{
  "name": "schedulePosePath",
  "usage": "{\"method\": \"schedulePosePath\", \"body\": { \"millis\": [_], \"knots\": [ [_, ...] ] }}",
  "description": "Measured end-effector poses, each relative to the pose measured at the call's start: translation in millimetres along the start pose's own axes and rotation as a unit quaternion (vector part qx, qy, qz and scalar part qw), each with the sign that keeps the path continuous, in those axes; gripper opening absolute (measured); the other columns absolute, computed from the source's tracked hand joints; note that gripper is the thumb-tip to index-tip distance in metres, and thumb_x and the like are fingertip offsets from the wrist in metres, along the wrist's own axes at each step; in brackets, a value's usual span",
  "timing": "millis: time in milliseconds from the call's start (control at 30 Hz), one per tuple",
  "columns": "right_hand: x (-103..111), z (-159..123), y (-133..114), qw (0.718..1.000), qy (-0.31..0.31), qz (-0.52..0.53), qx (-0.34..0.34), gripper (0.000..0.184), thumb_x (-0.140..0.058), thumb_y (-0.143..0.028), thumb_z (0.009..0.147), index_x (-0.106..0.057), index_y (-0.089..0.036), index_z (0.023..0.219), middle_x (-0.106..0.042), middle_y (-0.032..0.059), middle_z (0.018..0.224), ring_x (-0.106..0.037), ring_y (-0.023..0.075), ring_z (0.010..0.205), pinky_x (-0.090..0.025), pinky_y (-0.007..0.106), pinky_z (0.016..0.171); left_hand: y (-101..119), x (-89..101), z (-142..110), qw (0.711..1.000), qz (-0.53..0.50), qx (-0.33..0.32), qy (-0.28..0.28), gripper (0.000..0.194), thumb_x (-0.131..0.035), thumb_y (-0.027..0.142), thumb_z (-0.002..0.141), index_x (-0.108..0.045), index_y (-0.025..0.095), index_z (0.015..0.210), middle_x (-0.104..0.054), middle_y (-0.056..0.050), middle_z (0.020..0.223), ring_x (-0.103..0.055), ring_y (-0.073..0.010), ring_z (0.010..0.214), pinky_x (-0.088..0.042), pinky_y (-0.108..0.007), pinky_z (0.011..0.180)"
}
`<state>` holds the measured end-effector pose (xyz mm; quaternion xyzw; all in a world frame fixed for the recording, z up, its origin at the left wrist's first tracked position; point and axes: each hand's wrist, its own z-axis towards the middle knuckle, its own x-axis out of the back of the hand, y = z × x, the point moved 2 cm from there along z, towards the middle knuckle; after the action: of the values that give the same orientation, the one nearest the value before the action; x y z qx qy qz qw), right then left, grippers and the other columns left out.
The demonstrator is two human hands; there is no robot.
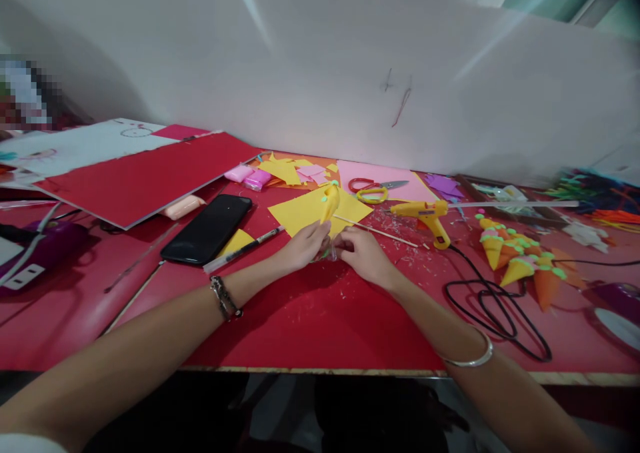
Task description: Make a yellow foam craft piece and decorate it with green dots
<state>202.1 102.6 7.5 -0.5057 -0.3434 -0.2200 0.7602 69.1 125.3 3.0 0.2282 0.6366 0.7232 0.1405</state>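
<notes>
My left hand is closed around the lower end of a slim yellow craft piece dotted with pale green, which points upward. Close beside it, my right hand has its fingers bent in a pinch near something clear and greenish; what exactly they hold is partly hidden. Behind both hands lies a sheet of yellow paper. A thin pale stick slants to the right, past my right hand.
Right of my hands are a yellow glue gun with a looped black cord and several small decorated cones. Scissors lie behind, on pink paper. To the left are a black phone, a pen and a red board.
</notes>
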Motion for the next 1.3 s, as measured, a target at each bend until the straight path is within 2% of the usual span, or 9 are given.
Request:
{"method": "schedulePosePath", "body": {
  "millis": [233, 333, 433, 500, 667, 900, 1033, 1167, 1300],
  "knots": [
    [4, 3, 9, 0.985, 0.050, 0.150, -0.072, 0.009, -0.051, -0.017, 0.070, -0.060, -0.015, 0.068, -0.059, 0.0013, 0.067, -0.052, 0.0117, 0.064, -0.040, 0.025, 0.063, 2, 1.1, -1, 0.999, 0.052, 0.005, -0.002, 0.039, -0.027, 0.036, 0.087, -0.033, 0.018, 0.053, -0.034, 0.005, 0.045, -0.035, -0.0075, 0.041, -0.028, -0.021, 0.045],
    [12, 4, 19, 0.951, 0.130, 0.245, -0.134, 0.014, -0.054, -0.029, 0.071, -0.058, -0.016, 0.072, -0.055, -0.0019, 0.059, -0.049, 0.0100, 0.055, -0.041, 0.025, 0.058, 3, 1.7, -1, 0.998, 0.059, 0.003, -0.003, 0.039, -0.028, 0.036, 0.087, -0.034, 0.018, 0.053, -0.034, 0.005, 0.045, -0.033, -0.0072, 0.041, -0.028, -0.021, 0.045],
    [26, 3, 27, 0.899, 0.221, 0.339, -0.168, 0.019, -0.059, -0.034, 0.066, -0.058, -0.017, 0.074, -0.050, -0.0045, 0.055, -0.048, 0.0090, 0.053, -0.045, 0.026, 0.060, 5, 1.8, -2, 0.997, 0.074, 0.002, 0.005, 0.040, -0.029, 0.036, 0.087, -0.036, 0.017, 0.052, -0.035, 0.004, 0.045, -0.033, -0.0072, 0.042, -0.028, -0.021, 0.045],
    [33, 2, 29, 0.876, 0.237, 0.385, -0.166, 0.023, -0.063, -0.035, 0.063, -0.060, -0.018, 0.077, -0.053, -0.0035, 0.060, -0.051, 0.0096, 0.059, -0.047, 0.028, 0.066, 7, 1.5, -3, 0.997, 0.075, 0.000, 0.005, 0.041, -0.029, 0.035, 0.087, -0.036, 0.017, 0.051, -0.036, 0.004, 0.045, -0.034, -0.0073, 0.041, -0.028, -0.021, 0.045],
    [31, 1, 22, 0.862, 0.185, 0.449, -0.145, 0.027, -0.063, -0.038, 0.065, -0.063, -0.018, 0.082, -0.059, 0.0001, 0.072, -0.055, 0.0086, 0.063, -0.048, 0.026, 0.068, 7, 1.6, -4, 0.998, 0.058, 0.000, 0.014, 0.040, -0.029, 0.036, 0.087, -0.036, 0.017, 0.052, -0.035, 0.004, 0.044, -0.034, -0.0075, 0.041, -0.027, -0.021, 0.044],
    [23, -2, 9, 0.889, 0.100, 0.428, -0.130, 0.021, -0.066, -0.035, 0.064, -0.056, -0.017, 0.069, -0.059, -0.0029, 0.059, -0.051, 0.0059, 0.048, -0.044, 0.019, 0.051, 8, 1.9, -4, 0.998, 0.056, -0.006, 0.018, 0.040, -0.031, 0.035, 0.086, -0.037, 0.018, 0.050, -0.036, 0.003, 0.044, -0.032, -0.0080, 0.041, -0.026, -0.022, 0.044],
    [22, -3, 8, 0.891, 0.094, 0.425, -0.129, 0.022, -0.068, -0.033, 0.061, -0.055, -0.017, 0.068, -0.060, -0.0029, 0.059, -0.053, 0.0063, 0.050, -0.045, 0.020, 0.053, 9, 1.7, -4, 0.998, 0.061, -0.005, 0.010, 0.041, -0.030, 0.035, 0.086, -0.036, 0.018, 0.050, -0.035, 0.004, 0.044, -0.032, -0.0080, 0.041, -0.026, -0.022, 0.044],
    [20, -2, 8, 0.870, 0.076, 0.463, -0.150, 0.024, -0.062, -0.039, 0.068, -0.059, -0.016, 0.075, -0.062, 0.0005, 0.064, -0.056, 0.0073, 0.054, -0.047, 0.021, 0.057, 8, 1.5, -4, 0.998, 0.065, 0.000, 0.018, 0.040, -0.030, 0.035, 0.087, -0.036, 0.017, 0.051, -0.035, 0.004, 0.045, -0.032, -0.0077, 0.042, -0.026, -0.022, 0.045],
    [18, -1, 10, 0.865, 0.081, 0.473, -0.147, 0.027, -0.056, -0.043, 0.072, -0.057, -0.016, 0.069, -0.058, -0.0017, 0.056, -0.051, 0.0056, 0.048, -0.044, 0.018, 0.050, 6, 0.7, -3, 0.999, 0.040, 0.004, 0.011, 0.038, -0.030, 0.036, 0.086, -0.034, 0.018, 0.053, -0.033, 0.005, 0.045, -0.031, -0.0073, 0.041, -0.026, -0.022, 0.044]
  ]
}}
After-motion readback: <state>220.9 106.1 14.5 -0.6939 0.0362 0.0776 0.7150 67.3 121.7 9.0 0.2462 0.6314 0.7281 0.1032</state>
